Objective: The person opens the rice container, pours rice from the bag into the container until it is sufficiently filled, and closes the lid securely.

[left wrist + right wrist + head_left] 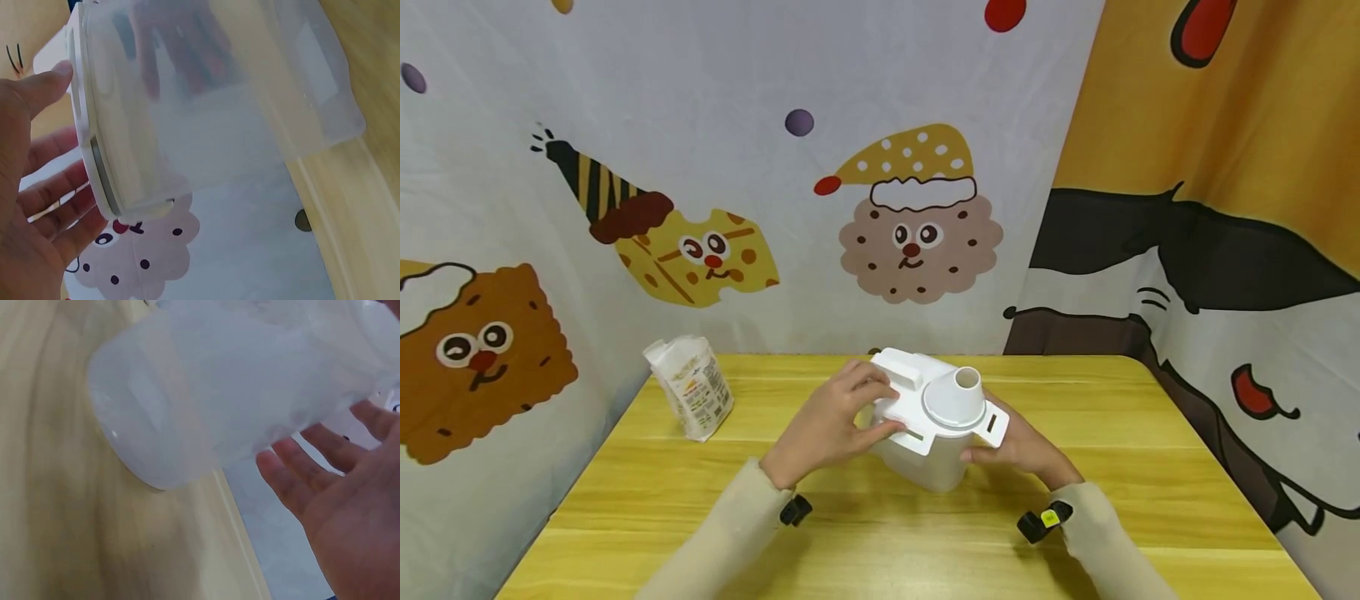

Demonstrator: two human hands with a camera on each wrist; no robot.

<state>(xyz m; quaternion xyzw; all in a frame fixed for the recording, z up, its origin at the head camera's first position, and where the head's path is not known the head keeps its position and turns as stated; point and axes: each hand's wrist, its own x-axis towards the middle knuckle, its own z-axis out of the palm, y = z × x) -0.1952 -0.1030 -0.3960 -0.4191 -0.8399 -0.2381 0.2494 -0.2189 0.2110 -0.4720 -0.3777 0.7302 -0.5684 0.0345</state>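
A translucent plastic storage container with a white lid is between both hands, over the middle of the table. On the lid are a raised bar, a round cap with a short spout, and slotted side tabs. My left hand grips the lid at its left side, thumb at the near edge and fingers over the top. My right hand holds the container's right side, thumb in front, with the other fingers along the wall in the right wrist view. Through the clear wall no contents can be made out.
A white printed packet stands at the table's back left. The wooden table meets a cartoon-printed curtain at the back and right. Each wrist wears a small black camera.
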